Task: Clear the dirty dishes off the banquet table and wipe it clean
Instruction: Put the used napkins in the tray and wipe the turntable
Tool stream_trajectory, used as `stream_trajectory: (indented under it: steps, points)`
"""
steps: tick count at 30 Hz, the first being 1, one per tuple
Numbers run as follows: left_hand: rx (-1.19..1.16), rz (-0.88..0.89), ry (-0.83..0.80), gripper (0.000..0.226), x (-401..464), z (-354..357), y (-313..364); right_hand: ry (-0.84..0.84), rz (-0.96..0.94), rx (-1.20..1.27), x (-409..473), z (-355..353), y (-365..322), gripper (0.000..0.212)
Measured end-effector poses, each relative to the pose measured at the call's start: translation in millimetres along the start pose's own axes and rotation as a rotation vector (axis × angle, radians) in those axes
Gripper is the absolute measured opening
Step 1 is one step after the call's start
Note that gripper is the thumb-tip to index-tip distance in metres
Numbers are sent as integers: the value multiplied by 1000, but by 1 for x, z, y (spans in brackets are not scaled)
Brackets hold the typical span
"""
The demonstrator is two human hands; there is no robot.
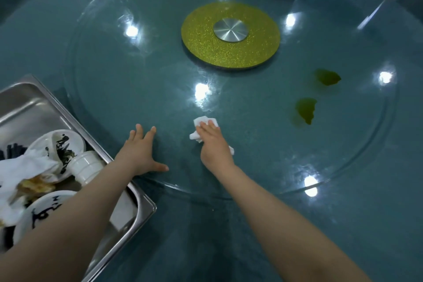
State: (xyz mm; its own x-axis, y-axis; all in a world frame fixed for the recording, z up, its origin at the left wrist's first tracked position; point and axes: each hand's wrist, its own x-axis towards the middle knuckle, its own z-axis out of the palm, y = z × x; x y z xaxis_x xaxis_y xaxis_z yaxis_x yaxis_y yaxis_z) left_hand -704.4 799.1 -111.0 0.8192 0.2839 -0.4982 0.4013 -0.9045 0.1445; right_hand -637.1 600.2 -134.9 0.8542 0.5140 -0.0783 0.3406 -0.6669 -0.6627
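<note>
Right hand [214, 144] on tissue [202, 130]

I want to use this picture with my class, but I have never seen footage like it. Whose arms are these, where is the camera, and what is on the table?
There is no machine here. A person wears a camera on the head, looking down at their own arms. The left hand rests flat and open on the glass turntable. The right hand presses a white paper tissue on the glass. Two green spills lie to its right, unwiped. A gold disc sits at the centre. At left, a metal tray holds dirty dishes.
</note>
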Motion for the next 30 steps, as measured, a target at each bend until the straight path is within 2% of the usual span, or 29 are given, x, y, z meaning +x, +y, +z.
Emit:
stream_trajectory:
  steps: [5, 9, 12, 15, 19, 23, 30]
  points:
    - [-49, 6, 10, 131, -1, 6, 0, -127, -246, -25, -12, 26, -30, 48]
    - [-62, 16, 4, 131, 1, 8, -3, -220, -359, -65, -35, 11, -7, 60]
    - [-86, 19, 4, 132, 2, 8, -6, -234, -373, -56, -58, -7, 16, 61]
    - [-96, 21, -6, 132, 2, 4, -10, -196, -309, -71, -74, -37, 46, 64]
    - [-95, 11, -21, 131, 3, -3, -16, -66, -138, -156, -98, -79, 99, 68]
    - [-163, 21, 7, 119, 1, -12, -15, 34, 80, -214, -125, -116, 144, 73]
    - [-162, 223, 107, 110, -22, -2, 40, 113, 269, -206, -136, -95, 135, 73]
